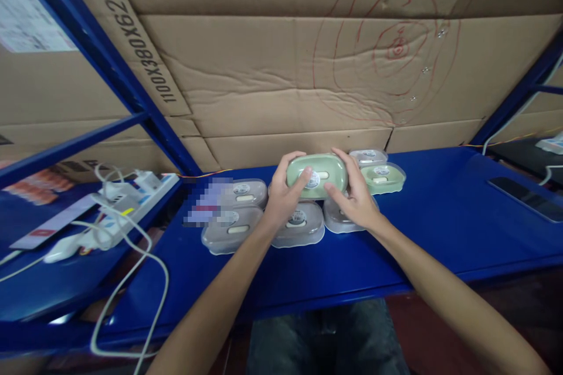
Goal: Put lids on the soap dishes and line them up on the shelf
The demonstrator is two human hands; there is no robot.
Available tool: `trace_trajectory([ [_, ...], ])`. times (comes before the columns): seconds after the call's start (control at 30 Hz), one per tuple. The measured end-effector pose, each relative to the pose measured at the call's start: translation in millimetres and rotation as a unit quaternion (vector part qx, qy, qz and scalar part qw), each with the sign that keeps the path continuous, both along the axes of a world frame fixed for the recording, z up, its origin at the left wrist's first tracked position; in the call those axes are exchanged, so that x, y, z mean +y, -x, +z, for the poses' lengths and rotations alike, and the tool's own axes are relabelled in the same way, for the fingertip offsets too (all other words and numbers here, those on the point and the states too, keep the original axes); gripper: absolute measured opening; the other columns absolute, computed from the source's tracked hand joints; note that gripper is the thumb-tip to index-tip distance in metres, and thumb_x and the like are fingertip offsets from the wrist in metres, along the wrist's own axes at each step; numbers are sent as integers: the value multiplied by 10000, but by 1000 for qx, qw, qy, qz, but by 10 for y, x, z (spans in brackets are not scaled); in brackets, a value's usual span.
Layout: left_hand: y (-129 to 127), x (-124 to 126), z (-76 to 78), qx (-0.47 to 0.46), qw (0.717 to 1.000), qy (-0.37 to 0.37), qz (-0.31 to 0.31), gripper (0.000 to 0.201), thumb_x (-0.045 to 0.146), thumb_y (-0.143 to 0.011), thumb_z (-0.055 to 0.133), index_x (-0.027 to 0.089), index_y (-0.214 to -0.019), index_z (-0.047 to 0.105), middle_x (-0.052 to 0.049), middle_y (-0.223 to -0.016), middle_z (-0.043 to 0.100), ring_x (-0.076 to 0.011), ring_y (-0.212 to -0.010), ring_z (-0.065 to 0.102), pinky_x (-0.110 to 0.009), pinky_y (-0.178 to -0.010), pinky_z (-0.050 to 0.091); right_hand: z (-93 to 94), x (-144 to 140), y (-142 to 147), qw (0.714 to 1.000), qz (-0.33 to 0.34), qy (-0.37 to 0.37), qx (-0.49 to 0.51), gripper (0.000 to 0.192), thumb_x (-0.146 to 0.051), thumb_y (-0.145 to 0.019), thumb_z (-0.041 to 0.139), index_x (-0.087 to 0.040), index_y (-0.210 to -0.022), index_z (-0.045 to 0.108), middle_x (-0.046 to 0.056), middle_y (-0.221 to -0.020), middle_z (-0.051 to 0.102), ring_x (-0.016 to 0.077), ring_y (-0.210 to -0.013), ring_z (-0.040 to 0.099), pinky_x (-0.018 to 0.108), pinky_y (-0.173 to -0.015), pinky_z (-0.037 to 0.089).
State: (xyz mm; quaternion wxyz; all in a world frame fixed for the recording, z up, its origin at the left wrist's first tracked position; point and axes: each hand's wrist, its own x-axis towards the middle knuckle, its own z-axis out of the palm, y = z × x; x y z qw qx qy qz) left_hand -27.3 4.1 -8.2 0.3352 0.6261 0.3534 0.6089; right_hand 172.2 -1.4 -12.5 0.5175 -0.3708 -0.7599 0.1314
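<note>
The pale green oval plastic soap box is held lifted above the blue metal tabletop, clamped by its short ends so its labelled lid faces up: the left hand curls around the left end with the thumb on the lid, the right hand partly closed on the right end. Around and beneath it lie one more green box and five grey translucent boxes, grouped close. A white power strip lies well apart to the left.

Left of the hands, white plastic power strip with looping white cables; behind, creased brown cardboard sheets; far right, flat black phone.
</note>
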Motion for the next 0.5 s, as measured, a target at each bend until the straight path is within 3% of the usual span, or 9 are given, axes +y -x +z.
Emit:
trace_trajectory([
  [0.1,5,-21,29,-2,1000,11,-22,446,561,-982,796,293,-1312,663,-62,-1324,699,-236,-1163,676,-375,-1017,545,-1,-39,51,999,-40,-26,-18,727,-537,-995,654,-337,-1647,402,147,-1521,563,375,-1453,543,652,-1252,457],
  [0.2,1,-47,54,-9,1000,13,-25,462,544,-959,828,293,-1311,664,-62,-1322,701,-237,-1161,681,-370,-1016,550,3,-52,67,999,-38,-21,-20,706,-528,-1019,618,-346,-1660,386,147,-1516,563,379,-1453,538,662,-1240,467],
  [0.5,-35,-66,66,3,999,-34,-2,467,538,-970,820,295,-1335,659,-79,-1379,696,-275,-1309,656,-427,-1145,518,55,-104,63,997,-44,-47,-37,786,-495,-1016,625,-359,-1721,307,155,-1543,533,385,-1481,516,692,-1253,450],
])
